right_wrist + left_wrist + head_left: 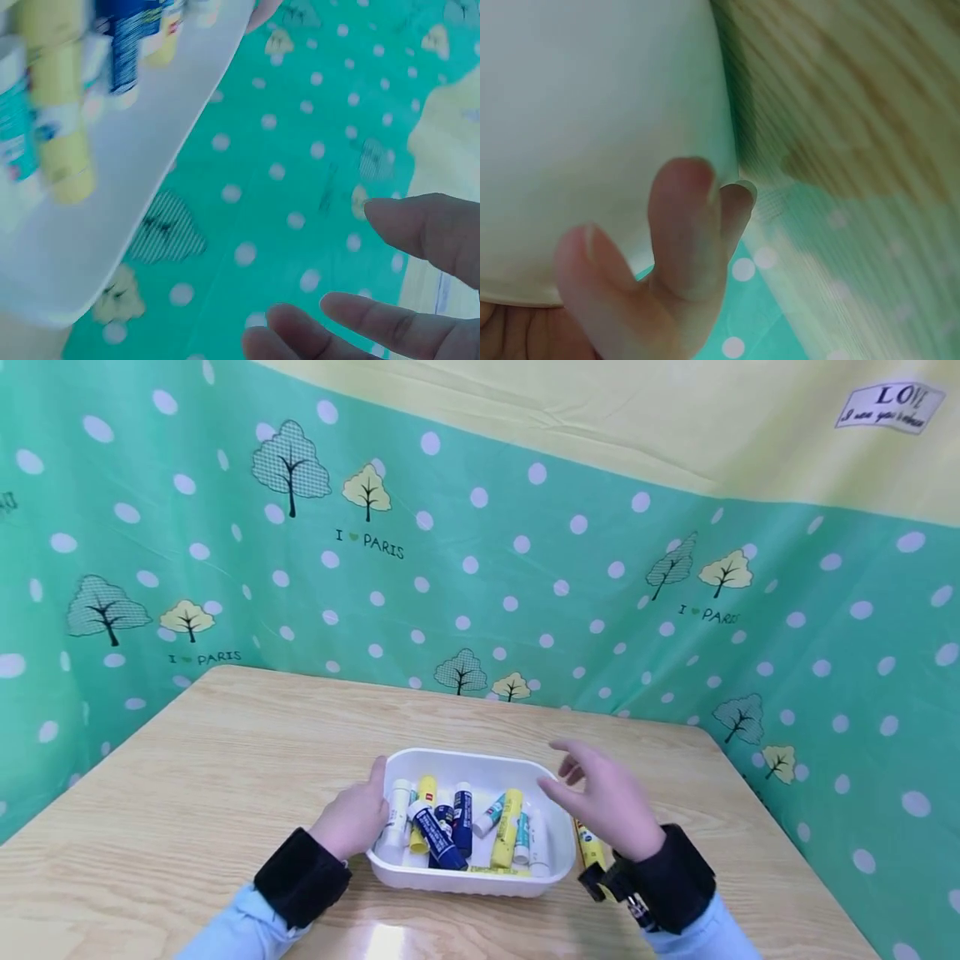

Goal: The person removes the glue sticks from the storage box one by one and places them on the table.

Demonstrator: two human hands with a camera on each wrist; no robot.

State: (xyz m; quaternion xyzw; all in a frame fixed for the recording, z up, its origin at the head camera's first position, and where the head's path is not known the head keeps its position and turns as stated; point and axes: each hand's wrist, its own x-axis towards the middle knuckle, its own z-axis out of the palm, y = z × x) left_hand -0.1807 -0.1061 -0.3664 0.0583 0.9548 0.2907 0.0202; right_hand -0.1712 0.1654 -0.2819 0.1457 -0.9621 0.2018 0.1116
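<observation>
A white plastic tub (472,883) stands on the table, holding several glue sticks, among them a white one (397,814), a dark blue one (462,818) and a yellow one (507,827). My left hand (356,814) grips the tub's left end. In the left wrist view its fingers (686,225) lie against the tub's outer wall. Above the tub's right end hovers my right hand (600,797), fingers loosely bent and apart, holding nothing. The right wrist view shows a gap between thumb (424,229) and fingers.
Just right of the tub lies a yellow glue stick (590,843), partly hidden by the right hand and wrist strap. The wooden table (225,760) backs onto a green dotted curtain (450,568).
</observation>
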